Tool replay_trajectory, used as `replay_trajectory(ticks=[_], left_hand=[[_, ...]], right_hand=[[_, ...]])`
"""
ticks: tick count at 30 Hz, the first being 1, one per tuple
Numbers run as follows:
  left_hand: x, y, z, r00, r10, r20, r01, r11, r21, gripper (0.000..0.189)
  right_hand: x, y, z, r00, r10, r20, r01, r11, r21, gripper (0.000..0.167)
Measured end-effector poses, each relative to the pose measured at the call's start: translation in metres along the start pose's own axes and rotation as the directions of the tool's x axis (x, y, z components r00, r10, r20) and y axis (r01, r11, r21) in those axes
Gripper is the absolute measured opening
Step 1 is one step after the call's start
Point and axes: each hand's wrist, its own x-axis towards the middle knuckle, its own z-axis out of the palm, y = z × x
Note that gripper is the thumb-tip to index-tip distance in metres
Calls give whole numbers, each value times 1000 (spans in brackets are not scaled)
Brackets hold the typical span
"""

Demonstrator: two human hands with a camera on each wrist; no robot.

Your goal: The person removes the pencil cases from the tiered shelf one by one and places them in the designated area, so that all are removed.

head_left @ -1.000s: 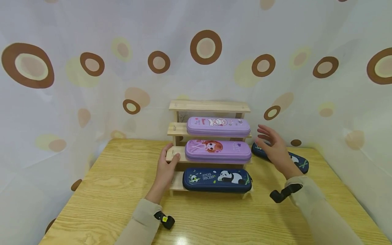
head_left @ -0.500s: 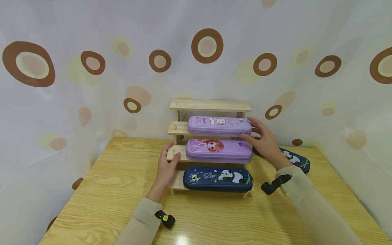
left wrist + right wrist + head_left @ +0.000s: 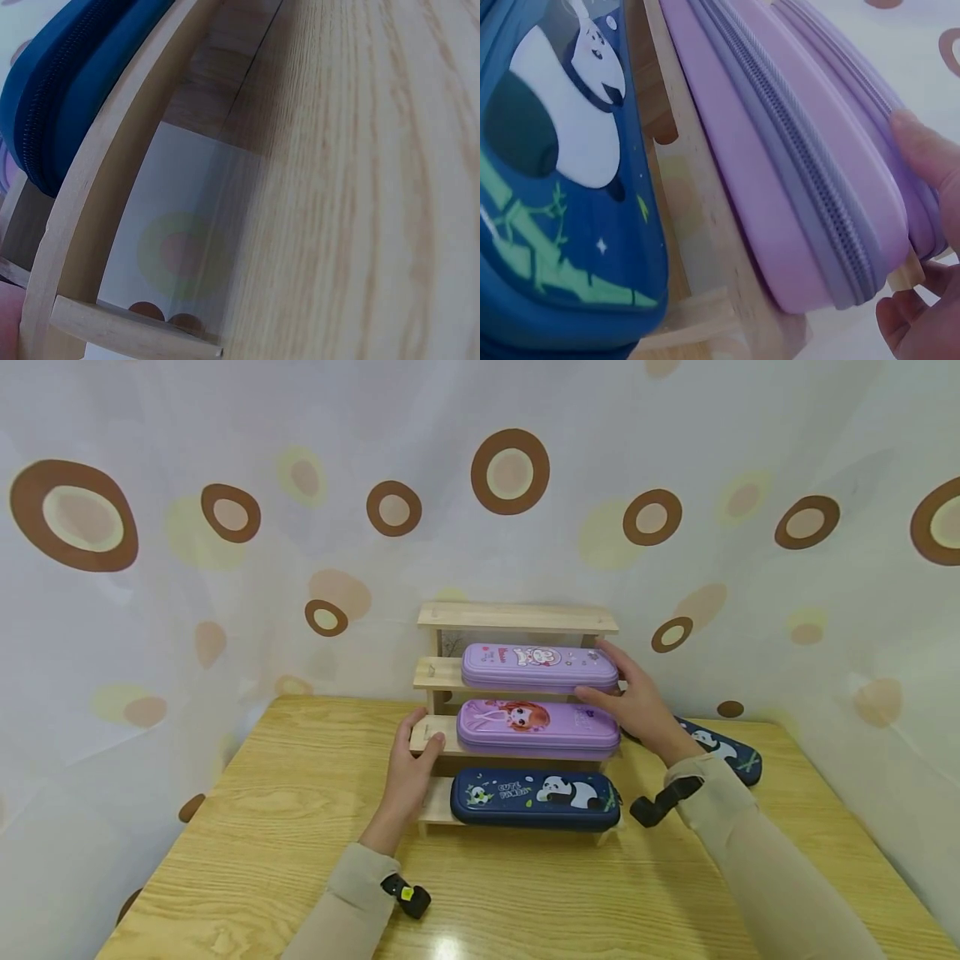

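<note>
My left hand (image 3: pixel 409 775) grips the left end of a stepped wooden display rack (image 3: pixel 517 618), thumb on top of its second-lowest shelf. My right hand (image 3: pixel 637 706) holds the right end of a light lilac pencil case (image 3: pixel 540 667) with a rabbit print, on the second shelf from the top. In the right wrist view my thumb (image 3: pixel 926 150) presses by that case's zipper, with the other fingers curled below. One shelf lower lies a purple pencil case (image 3: pixel 536 727) with a girl print. The lowest shelf bears a navy panda pencil case (image 3: pixel 534 799).
Another navy panda pencil case (image 3: pixel 738 760) lies on the wooden table (image 3: pixel 300 827) right of the rack, partly hidden behind my right arm. A patterned cloth (image 3: pixel 300 468) hangs close behind the rack and along both sides of the table.
My right hand has come left from over the panda pencil case on the table to the end of the rabbit-print pencil case and taken hold of it. The left hand has stayed on the rack.
</note>
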Motion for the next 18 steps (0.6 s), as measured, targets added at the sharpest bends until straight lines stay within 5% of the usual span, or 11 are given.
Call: replay_trajectory(ticks=[8, 13, 18], left_hand=[[-7, 21, 0, 999, -34, 27, 34, 999, -22, 55], [2, 0, 0, 1000, -10, 17, 10, 1000, -15, 55], [2, -2, 2, 1000, 0, 13, 0, 1000, -7, 53]], right_hand=[[-2, -3, 2, 1000, -10, -1, 10, 998, -59, 86], [-5, -2, 2, 1000, -4, -19, 3, 999, -33, 84], [-9, 0, -1, 999, 17, -37, -18, 999, -37, 83]])
